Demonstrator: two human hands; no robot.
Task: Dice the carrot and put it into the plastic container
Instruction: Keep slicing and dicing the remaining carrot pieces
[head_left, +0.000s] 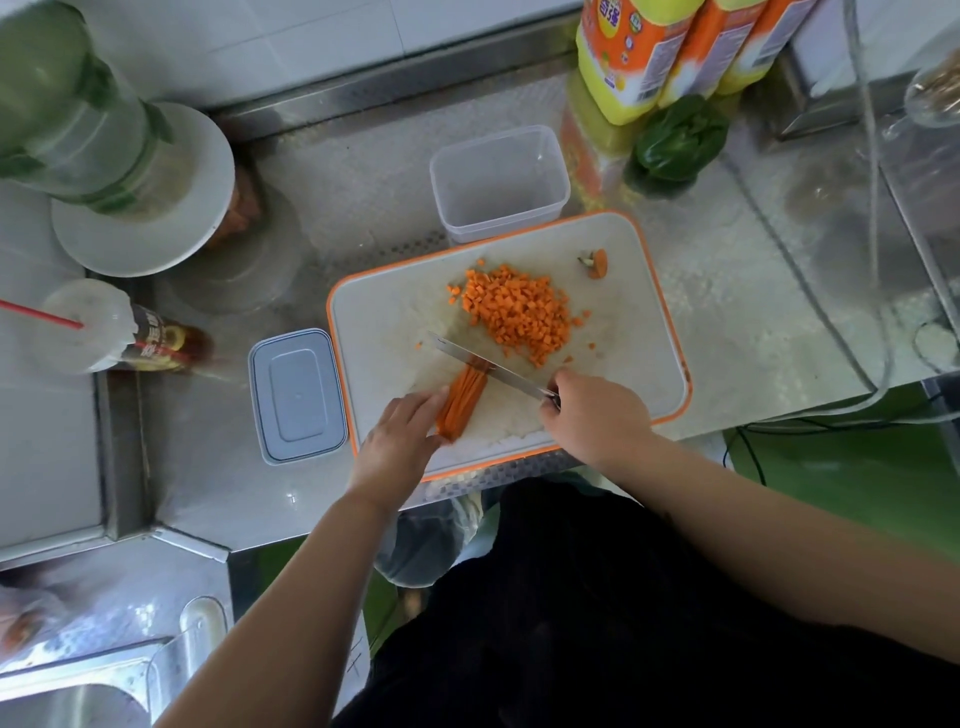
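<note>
Orange carrot sticks (460, 402) on cutting board (613, 322), stiff, prone to roll, left hand (400, 441) pinching bundle at rear, right hand (592, 410) gripping knife (488, 366); plastic container (498, 182) holds nothing.

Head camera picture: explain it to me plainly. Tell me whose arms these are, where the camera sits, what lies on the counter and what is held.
There is no machine here. A person wears the camera on their head, so you look down along their own arms. The left hand holds a bundle of carrot strips down on the orange-rimmed cutting board. The right hand grips a knife, its blade across the strips. Diced carrot is piled further up the board, with the carrot's cut-off end near its far corner. Behind the board stands the empty plastic container; its lid lies left of the board.
</note>
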